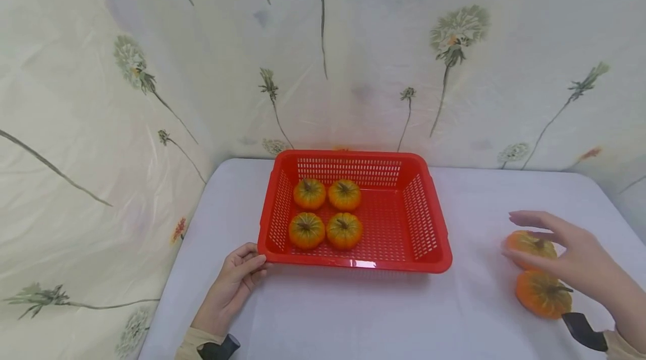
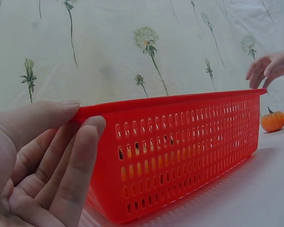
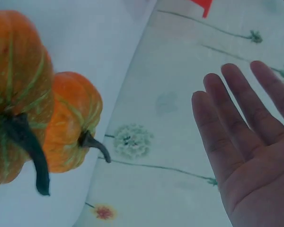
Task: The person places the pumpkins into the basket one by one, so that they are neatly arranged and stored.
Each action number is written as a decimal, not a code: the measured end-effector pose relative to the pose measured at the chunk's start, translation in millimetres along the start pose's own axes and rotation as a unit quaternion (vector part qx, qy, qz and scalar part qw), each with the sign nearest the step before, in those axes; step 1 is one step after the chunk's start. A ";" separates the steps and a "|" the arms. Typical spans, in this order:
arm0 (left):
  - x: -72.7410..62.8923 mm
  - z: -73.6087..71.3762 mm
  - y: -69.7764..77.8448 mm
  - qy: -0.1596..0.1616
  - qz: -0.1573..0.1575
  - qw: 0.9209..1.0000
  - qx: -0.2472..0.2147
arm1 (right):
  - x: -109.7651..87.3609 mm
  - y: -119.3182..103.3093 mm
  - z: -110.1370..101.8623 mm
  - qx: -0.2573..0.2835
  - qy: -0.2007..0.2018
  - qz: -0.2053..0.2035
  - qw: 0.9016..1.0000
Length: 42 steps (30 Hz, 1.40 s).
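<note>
At its near left corner, the red plastic basket [image 1: 353, 263] is pinched at the rim by my left hand [image 1: 233, 288], thumb [image 2: 47, 116] on top and fingers below. Inside the basket's left half sit several small orange pumpkins [image 1: 309, 194] in two rows. My right hand [image 1: 580, 256] hovers over two more pumpkins on the table at the right, its fingers spread and holding nothing. The farther pumpkin [image 1: 529, 243] lies partly behind that hand, and the nearer pumpkin [image 1: 542, 295] rests close beside it. Both stems show in the right wrist view, apart from the open palm [image 3: 260, 179].
A white cloth covers the table [image 1: 353, 315]. Behind and to the left hangs a pale curtain [image 1: 353, 57] printed with dandelions, meeting the table's back edge. The basket's high slotted wall [image 2: 189, 146] faces the near side.
</note>
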State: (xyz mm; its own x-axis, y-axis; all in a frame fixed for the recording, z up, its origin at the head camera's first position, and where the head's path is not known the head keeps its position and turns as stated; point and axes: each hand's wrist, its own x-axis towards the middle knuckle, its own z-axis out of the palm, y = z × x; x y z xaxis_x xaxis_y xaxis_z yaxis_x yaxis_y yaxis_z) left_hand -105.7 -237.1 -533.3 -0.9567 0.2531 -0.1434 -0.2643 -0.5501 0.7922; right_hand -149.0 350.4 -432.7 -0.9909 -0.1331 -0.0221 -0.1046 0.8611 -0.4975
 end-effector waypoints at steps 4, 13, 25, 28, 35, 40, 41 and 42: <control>-0.2 -1.4 0.0 0.000 -0.001 1.000 -0.001 | -10.5 15.3 1.6 0.003 -0.023 0.044 0.999; -0.6 -1.5 0.3 0.001 -0.007 1.000 -0.006 | -32.1 52.1 13.3 0.007 0.018 0.062 0.998; -0.6 -0.8 0.9 0.000 -0.005 1.000 -0.004 | -48.7 75.0 30.6 0.020 -0.002 0.087 0.996; -0.5 -0.9 0.8 -0.002 -0.006 1.000 -0.006 | -48.5 78.9 33.5 0.018 -0.050 0.103 0.993; -1.1 -0.5 1.1 -0.001 -0.009 1.000 -0.006 | -50.7 87.1 42.4 0.035 -0.116 0.151 0.981; -1.2 -1.0 0.5 0.000 -0.010 1.000 -0.008 | -54.7 92.6 47.4 0.039 -0.132 0.155 0.978; -1.1 -1.1 0.3 0.000 -0.009 1.000 -0.009 | -55.3 93.2 47.8 0.039 -0.136 0.156 0.978; -1.0 -1.2 0.2 -0.001 -0.009 1.000 -0.010 | -55.9 93.7 48.0 0.039 -0.140 0.159 0.976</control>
State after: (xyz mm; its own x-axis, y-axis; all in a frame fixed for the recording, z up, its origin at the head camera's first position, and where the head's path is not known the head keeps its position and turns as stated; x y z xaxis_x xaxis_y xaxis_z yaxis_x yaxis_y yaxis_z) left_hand -105.0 -238.3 -533.7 -0.9514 0.2648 -0.1571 -0.2845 -0.5608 0.7775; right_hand -99.3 415.0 -519.7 -0.9088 -0.0025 -0.4173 0.2232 0.8420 -0.4912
